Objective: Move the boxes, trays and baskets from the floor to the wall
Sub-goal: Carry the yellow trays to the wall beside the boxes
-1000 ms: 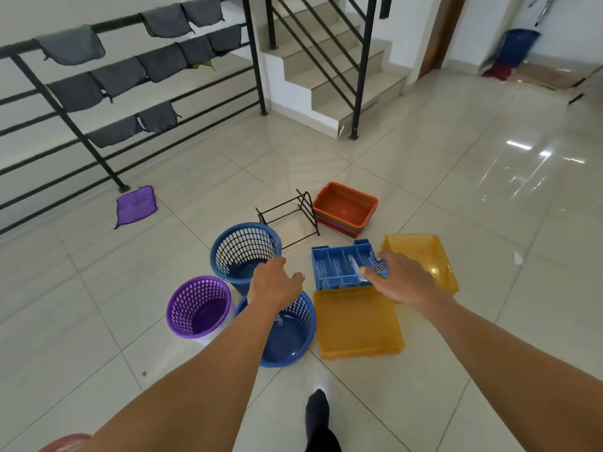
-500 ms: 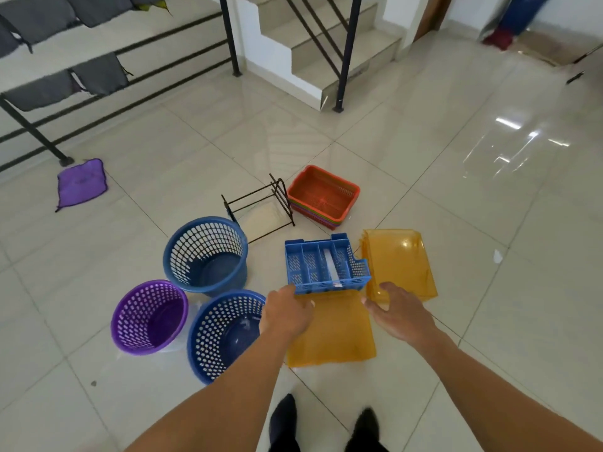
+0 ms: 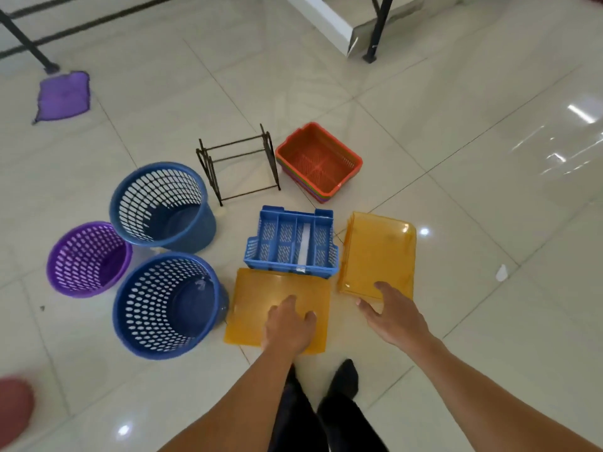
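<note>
As both hands hover low, neither grips anything.
Left hand (image 3: 288, 324) hangs loosely curled over centre yellow tray (image 3: 254, 308); right hand (image 3: 396, 318) spreads at right yellow tray (image 3: 378, 252).

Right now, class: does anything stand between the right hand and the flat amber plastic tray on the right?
Nothing visible does. The right hand is open at the near edge of the flat amber plastic tray.

One head-worn wide-angle view looks steeply down from above at the nearby tiled floor (image 3: 456, 151).
</note>
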